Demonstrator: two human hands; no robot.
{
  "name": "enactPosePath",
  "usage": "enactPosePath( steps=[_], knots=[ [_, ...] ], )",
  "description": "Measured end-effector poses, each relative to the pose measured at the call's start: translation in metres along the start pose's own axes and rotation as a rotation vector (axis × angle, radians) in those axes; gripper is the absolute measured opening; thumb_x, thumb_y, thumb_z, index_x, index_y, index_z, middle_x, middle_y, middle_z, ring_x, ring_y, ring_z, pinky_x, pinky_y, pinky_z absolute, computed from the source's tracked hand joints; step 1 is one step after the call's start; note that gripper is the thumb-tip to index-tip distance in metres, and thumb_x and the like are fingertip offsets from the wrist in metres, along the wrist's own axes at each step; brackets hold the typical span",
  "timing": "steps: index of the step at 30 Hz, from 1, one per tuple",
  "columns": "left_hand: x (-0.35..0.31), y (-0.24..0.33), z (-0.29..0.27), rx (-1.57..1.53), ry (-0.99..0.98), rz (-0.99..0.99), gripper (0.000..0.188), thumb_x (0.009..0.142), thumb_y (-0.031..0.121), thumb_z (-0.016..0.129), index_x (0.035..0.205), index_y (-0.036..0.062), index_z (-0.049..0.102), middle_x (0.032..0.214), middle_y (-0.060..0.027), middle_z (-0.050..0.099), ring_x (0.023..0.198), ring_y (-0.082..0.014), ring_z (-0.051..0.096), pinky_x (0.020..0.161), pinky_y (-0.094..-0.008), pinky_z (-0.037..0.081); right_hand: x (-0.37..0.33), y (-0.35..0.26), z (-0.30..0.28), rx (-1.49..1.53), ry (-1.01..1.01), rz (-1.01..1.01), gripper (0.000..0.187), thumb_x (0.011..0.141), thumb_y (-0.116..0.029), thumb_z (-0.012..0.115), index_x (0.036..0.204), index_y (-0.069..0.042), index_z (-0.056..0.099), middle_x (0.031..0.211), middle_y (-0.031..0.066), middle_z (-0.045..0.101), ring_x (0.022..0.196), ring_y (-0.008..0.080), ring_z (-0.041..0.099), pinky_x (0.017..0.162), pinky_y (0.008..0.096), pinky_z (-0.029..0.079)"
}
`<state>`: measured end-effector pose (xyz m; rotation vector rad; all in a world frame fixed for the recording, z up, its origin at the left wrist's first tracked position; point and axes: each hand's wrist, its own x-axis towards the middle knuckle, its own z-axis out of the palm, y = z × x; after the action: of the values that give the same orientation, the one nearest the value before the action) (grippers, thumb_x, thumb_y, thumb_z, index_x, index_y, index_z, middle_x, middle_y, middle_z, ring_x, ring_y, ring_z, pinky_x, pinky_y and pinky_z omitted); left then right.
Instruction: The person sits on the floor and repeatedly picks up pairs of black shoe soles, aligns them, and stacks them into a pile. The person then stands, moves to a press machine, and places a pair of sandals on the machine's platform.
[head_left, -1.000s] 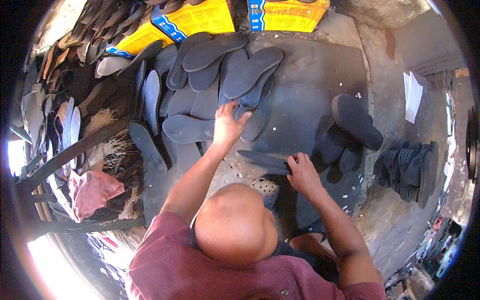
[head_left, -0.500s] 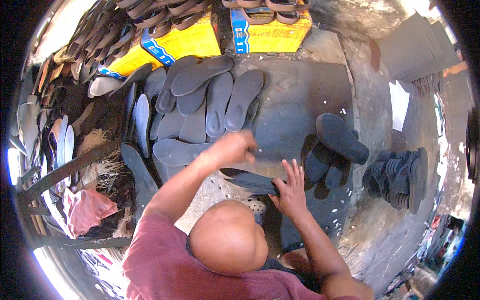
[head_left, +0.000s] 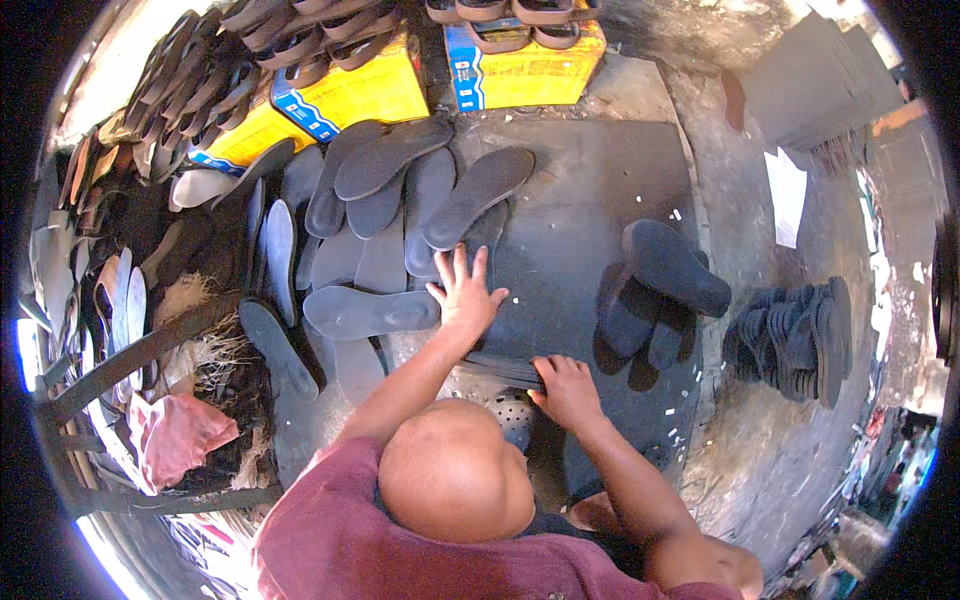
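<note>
At the far left a crumpled pink rag (head_left: 175, 435) lies among dry straw, beside dark wooden slats and a row of worn sandal parts. Next come two yellow cardboard boxes with blue edges (head_left: 350, 95), stacked with brown curved straps. Below them spreads a loose pile of flat grey rubber shoe soles (head_left: 400, 200), matte and smooth, overlapping one another. The left hand (head_left: 465, 295) lies flat with fingers spread wide, palm down on a large dark rubber sheet (head_left: 590, 220), its thumb side touching the toe end of one long grey sole (head_left: 365, 312) that lies crosswise just left of it. The right hand (head_left: 567, 390) is curled around the sheet's near edge, fingers over the top, holding it. Further right, a small heap of thick black soles (head_left: 665, 275) rests on the sheet, and beyond it, on the rough stained concrete floor (head_left: 740, 440), stands a tight stack of dark soles on edge (head_left: 800, 335).
</note>
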<state>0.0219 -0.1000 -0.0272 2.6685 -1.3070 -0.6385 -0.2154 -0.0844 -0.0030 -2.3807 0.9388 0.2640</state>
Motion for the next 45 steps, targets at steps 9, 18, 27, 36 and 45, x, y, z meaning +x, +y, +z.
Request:
enactPosePath(
  steps=[9,18,27,36,45],
  knots=[
    [-0.036,-0.034,-0.033,-0.39,-0.28,0.566,0.071,0.096,0.028,0.07,0.157,0.0179,0.036,0.121,-0.0233,0.069,0.118,-0.0443,0.062,0.103,-0.0489,0.048,-0.001,0.008,-0.031,-0.078,0.288,-0.144,0.071,0.073,-0.024,0.088,0.135,-0.011,0.056,0.144,0.0141,0.056,0.14,0.0363,0.047,0.12,0.0542,0.032],
    [-0.063,-0.081,-0.038,-0.174,-0.378,0.774,0.083,0.073,0.045,0.088,0.138,0.0047,0.056,0.133,-0.0181,0.063,0.132,-0.0368,0.054,0.112,-0.0507,0.037,0.024,0.008,0.001,-0.078,0.241,-0.136,0.08,0.068,-0.04,0.088,0.134,-0.008,0.055,0.129,0.0101,0.062,0.125,0.0307,0.056,0.111,0.053,0.035],
    [-0.063,0.019,-0.109,-0.214,-0.143,1.144,0.068,0.071,0.024,0.091,0.128,0.0063,0.059,0.124,-0.0154,0.063,0.123,-0.0372,0.057,0.109,-0.0481,0.043,-0.002,0.016,0.015,0.441,0.571,0.094,0.076,0.067,-0.03,0.093,0.127,-0.006,0.053,0.119,0.0178,0.061,0.112,0.0408,0.058,0.096,0.0476,0.046],
    [-0.018,-0.014,-0.053,-0.23,-0.356,0.881,0.071,0.067,0.02,0.092,0.126,0.0041,0.056,0.121,-0.0187,0.06,0.122,-0.0409,0.055,0.11,-0.0501,0.043,0.003,0.036,0.003,0.163,0.552,0.036,0.076,0.066,-0.03,0.092,0.125,-0.004,0.053,0.118,0.0181,0.059,0.112,0.0393,0.057,0.098,0.049,0.044],
    [-0.033,0.016,-0.098,-0.189,-0.166,1.061,0.066,0.067,0.02,0.092,0.122,0.0076,0.058,0.119,-0.0154,0.063,0.121,-0.0375,0.058,0.117,-0.0535,0.036,-0.014,0.024,0.005,0.234,0.619,0.09,0.076,0.069,-0.036,0.091,0.126,-0.003,0.053,0.117,0.0174,0.061,0.109,0.0391,0.059,0.094,0.0486,0.045]
  ],
)
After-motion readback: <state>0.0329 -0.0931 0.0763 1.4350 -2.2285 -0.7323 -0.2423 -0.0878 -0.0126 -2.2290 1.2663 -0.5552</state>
